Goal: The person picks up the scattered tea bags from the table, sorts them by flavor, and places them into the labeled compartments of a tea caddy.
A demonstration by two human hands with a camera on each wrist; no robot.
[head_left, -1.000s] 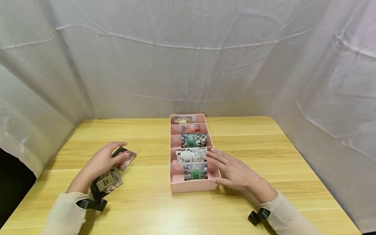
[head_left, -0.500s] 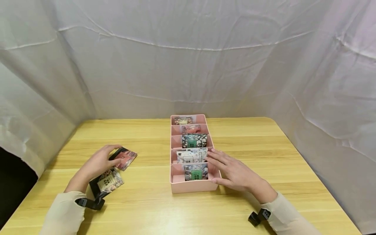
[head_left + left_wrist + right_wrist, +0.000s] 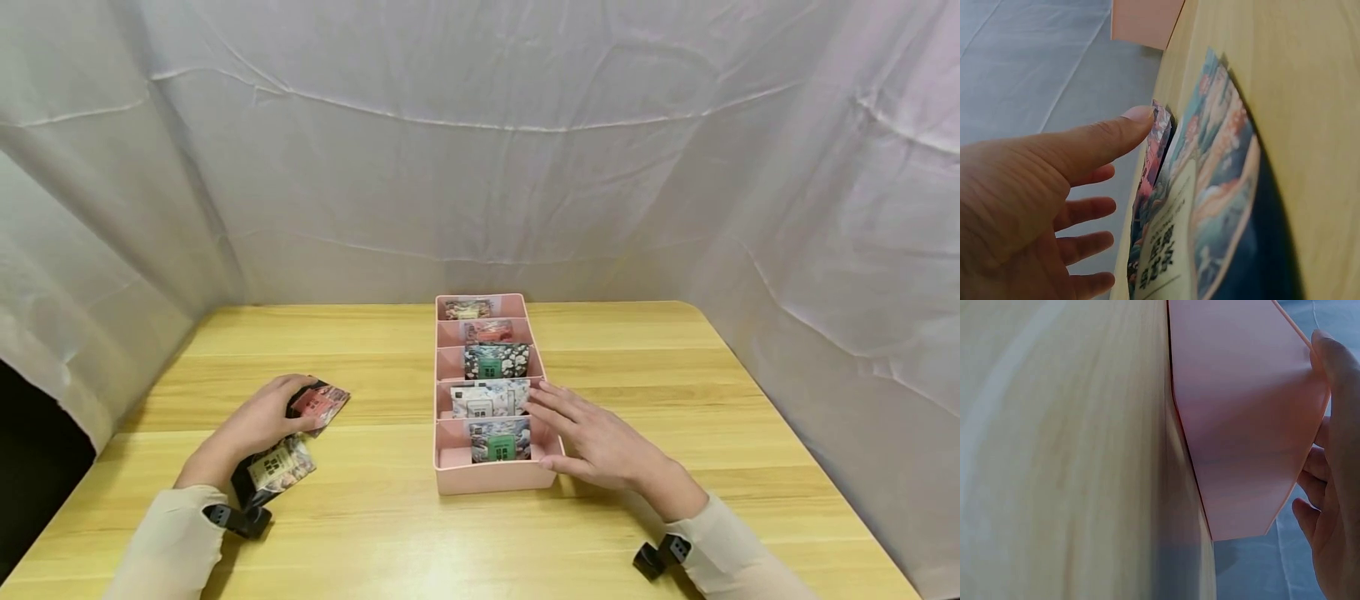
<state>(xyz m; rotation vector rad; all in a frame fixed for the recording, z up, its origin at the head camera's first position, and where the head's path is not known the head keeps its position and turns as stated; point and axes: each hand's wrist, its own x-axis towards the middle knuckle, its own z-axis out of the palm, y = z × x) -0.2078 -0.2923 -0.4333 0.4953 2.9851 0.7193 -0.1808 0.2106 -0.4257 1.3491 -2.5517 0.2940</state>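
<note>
My left hand (image 3: 258, 421) is over a sachet with a red label (image 3: 318, 403) at the table's left. In the left wrist view its fingers are extended and spread, and the thumb tip meets the sachet's edge (image 3: 1159, 125). A dark sachet with a cream label (image 3: 276, 467) lies nearer, partly under the hand. My right hand (image 3: 600, 433) rests at the right front corner of a pink divided box (image 3: 495, 479). Its fingers lie over the side rim, with the thumb at the front rim (image 3: 1316, 353).
Inside the box, sachets stand one behind another: green-label (image 3: 501, 440), white (image 3: 491, 398), dark floral (image 3: 497, 360), red (image 3: 487, 332) and cream-label (image 3: 468, 309). Grey cloth (image 3: 480, 167) hangs behind the wooden table (image 3: 360, 533) and at both sides.
My left hand has shifted slightly over the red-label sachet, and its thumb and fingers have come closer around it. The right hand and the box stay put.
</note>
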